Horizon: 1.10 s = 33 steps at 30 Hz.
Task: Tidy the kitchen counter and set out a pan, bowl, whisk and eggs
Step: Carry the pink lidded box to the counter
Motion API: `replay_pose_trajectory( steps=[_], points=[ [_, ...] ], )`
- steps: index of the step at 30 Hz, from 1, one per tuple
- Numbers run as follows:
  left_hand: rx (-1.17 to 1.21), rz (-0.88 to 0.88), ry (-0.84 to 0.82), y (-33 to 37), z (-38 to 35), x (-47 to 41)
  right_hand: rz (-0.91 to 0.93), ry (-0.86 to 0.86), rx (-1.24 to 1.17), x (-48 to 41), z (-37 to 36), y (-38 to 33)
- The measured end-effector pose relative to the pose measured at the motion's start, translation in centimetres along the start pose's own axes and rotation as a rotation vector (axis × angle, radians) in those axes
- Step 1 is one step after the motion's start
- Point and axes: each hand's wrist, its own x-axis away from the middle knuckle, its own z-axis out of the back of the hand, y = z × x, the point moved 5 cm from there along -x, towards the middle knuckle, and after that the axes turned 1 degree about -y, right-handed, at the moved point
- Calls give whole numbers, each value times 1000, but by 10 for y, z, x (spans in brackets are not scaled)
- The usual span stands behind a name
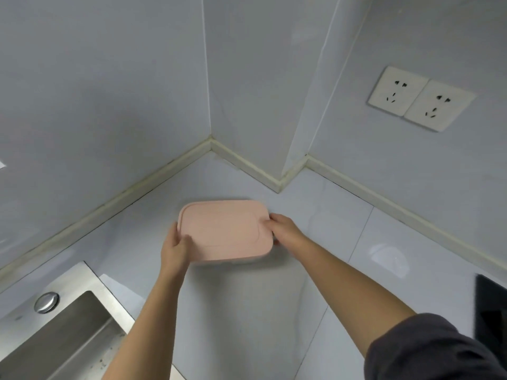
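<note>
The pink lidded container is by the counter corner, long axis running side to side; left grip clasps its left end, right grip its right end, both equally near

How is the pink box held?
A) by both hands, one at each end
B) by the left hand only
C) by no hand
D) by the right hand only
A: the left hand holds one end of the pink box, the right hand the other.
</note>
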Motion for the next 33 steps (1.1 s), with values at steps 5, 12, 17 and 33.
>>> replay_pose_trajectory(
  steps=[5, 12, 17, 33],
  points=[
    [36, 31, -33, 6, -9, 17, -13, 113, -14, 18, 16, 35],
    [-4, 110, -283, -10, -39, 45, -116, 182, -136, 71, 62, 97],
    [-85, 76, -310, -25, -60, 81, -102, 177, -284, 94, 39, 113],
    [-89, -36, -461, 4, -128, 177, 25, 440, -714, 208, 98, 171]
  ],
)
